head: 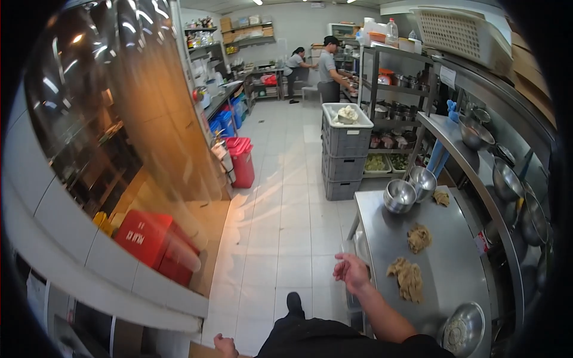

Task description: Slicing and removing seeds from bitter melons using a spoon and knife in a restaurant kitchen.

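My right hand [352, 271] hangs in the air by the left edge of a stainless steel table [441, 250]. It holds nothing; its index finger is extended and the others are loosely curled. Low in the view, my left hand [225, 344] shows only in part, at my left side, with its fingers partly hidden. On the table lie crumpled tan cloths [408, 279], the closest one just right of my right forearm. A steel bowl [463, 330] with pale residue inside rests at the near right corner. Stacked steel bowls [400, 196] stand at the table's far end.
A tiled floor aisle [286, 215] runs ahead. Grey stacked crates [343, 161] bear a white tub [333, 107]. A red bin [241, 162] and a red ice box [152, 244] stand left, near a clear strip curtain [165, 112]. Two co-workers [329, 67] work at the back.
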Demonstrator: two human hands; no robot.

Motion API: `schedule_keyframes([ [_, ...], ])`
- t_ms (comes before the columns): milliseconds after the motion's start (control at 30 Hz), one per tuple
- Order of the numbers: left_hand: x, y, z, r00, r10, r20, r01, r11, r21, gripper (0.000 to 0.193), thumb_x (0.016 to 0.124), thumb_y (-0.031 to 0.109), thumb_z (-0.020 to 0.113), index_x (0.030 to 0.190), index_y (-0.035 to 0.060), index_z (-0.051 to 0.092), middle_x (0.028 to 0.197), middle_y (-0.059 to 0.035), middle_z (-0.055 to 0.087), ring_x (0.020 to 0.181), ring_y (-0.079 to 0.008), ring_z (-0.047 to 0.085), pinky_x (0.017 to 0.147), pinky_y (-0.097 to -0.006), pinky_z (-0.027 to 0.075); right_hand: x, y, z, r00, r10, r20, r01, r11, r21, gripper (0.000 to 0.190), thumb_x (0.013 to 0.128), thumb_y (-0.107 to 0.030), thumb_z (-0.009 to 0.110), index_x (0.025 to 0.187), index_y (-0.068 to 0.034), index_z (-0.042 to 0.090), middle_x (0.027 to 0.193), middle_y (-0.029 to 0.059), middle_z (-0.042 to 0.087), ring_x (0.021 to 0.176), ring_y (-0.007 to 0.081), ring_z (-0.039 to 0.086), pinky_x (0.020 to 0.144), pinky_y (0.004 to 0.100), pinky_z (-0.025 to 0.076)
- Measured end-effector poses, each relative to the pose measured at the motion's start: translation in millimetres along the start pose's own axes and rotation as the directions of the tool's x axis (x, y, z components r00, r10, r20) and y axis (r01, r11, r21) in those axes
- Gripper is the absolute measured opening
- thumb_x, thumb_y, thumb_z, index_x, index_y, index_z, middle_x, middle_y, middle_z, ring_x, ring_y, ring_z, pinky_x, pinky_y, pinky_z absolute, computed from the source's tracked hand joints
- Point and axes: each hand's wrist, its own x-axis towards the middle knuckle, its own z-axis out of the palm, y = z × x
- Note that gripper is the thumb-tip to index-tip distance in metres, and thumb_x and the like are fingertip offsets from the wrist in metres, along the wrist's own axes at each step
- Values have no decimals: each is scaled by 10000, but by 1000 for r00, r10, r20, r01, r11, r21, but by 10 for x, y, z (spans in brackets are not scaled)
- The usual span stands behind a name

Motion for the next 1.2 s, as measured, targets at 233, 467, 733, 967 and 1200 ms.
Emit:
schedule_keyframes([
  [233, 638, 2206, 2416, 724, 614, 316, -666, 741, 87, 577, 690, -61, 533, 1266, -29, 543, 1286, -244, 527, 1287, -396, 444, 1154, -450, 296, 1067, -177, 67, 954, 233, -190, -254, 963, -93, 246, 968, -196, 566, 1132, -18, 609, 818, 90, 679, 684, 191, 660, 585, 314, 532],
  [467, 7, 4782, 4355, 198, 584, 787, -823, 536, -190, 590, 781, 66, 615, 1365, 59, 532, 1394, -183, 537, 1309, -347, 514, 1039, -442, 476, 2102, -690, 61, 954, 43, -298, -115, 966, -231, 219, 980, -144, 521, 1117, -16, 632, 861, 88, 698, 704, 145, 658, 588, 287, 524],
  [733, 1340, 4653, 6228, 141, 321, 937, -909, 417, -5, 488, 850, 174, 651, 1309, 20, 600, 1257, -195, 661, 1181, -322, 632, 999, -405, 506, 3466, -928, -350, 922, 67, -381, -136, 978, -158, 223, 973, -125, 518, 1105, -8, 654, 868, 90, 697, 684, 117, 641, 536, 243, 497],
  [967, 2596, 3981, 6633, 158, -222, 962, -936, -345, 74, 538, 903, 402, 600, 1295, 34, 618, 1318, -223, 615, 1248, -371, 570, 1064, -475, 438, 4918, -1805, -728, 934, -19, -357, -99, 945, -311, 216, 980, -144, 543, 1117, -15, 650, 889, 60, 693, 714, 99, 627, 562, 249, 493],
  [1200, 2546, 4181, 7865, 52, -322, 945, -948, -314, -54, 480, 902, 397, 618, 1221, 41, 662, 1217, -214, 663, 1164, -364, 619, 992, -468, 482, 6082, -2555, -1322, 928, -190, -320, -26, 824, -566, 256, 949, -142, 540, 1136, -8, 651, 886, 64, 718, 716, 124, 652, 694, 296, 533],
])
